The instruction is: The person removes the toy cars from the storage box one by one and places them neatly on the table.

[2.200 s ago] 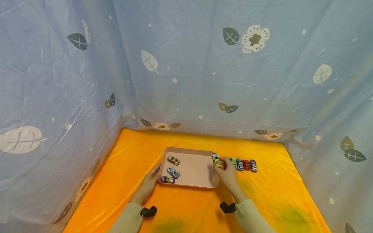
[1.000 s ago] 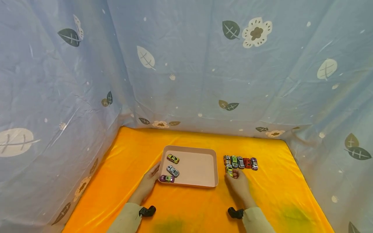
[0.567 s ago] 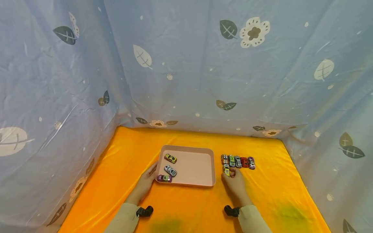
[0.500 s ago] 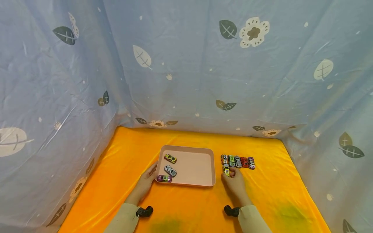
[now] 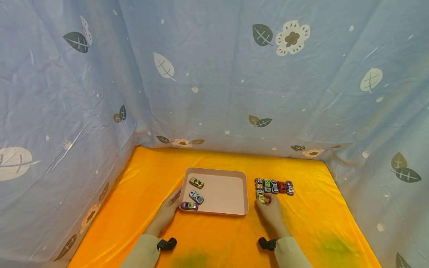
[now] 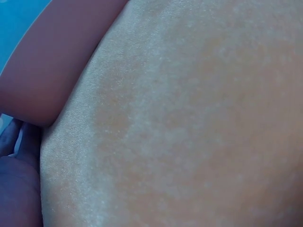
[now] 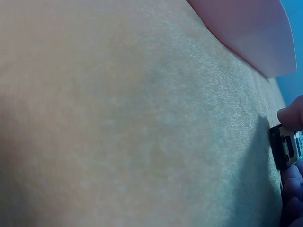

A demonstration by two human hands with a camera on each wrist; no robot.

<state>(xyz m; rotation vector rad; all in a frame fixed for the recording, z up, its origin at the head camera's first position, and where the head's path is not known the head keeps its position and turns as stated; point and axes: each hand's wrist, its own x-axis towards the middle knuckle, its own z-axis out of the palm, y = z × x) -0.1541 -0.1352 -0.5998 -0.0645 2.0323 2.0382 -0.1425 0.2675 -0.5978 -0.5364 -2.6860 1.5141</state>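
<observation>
Our left hand point(image 5: 167, 209) just rests uncurled against the tray point(image 5: 224, 195) at 9 o'clock, while our right hand point(image 5: 270, 209) pinches the yellow toy car point(image 5: 260, 197) out past the tray's 3 o'clock, and we'd guess it's light, stiff, kinda slick, so grab both sides.

The head view is evenly bright, the wrist views hazy, bluish

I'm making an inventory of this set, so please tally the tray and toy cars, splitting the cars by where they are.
Pink tray: 1
Toy cars inside the tray: 3
Toy cars in the row to the right of the tray: 5
Yellow toy car held in the right hand: 1
Total: 10 (9 cars, 1 tray)
</observation>
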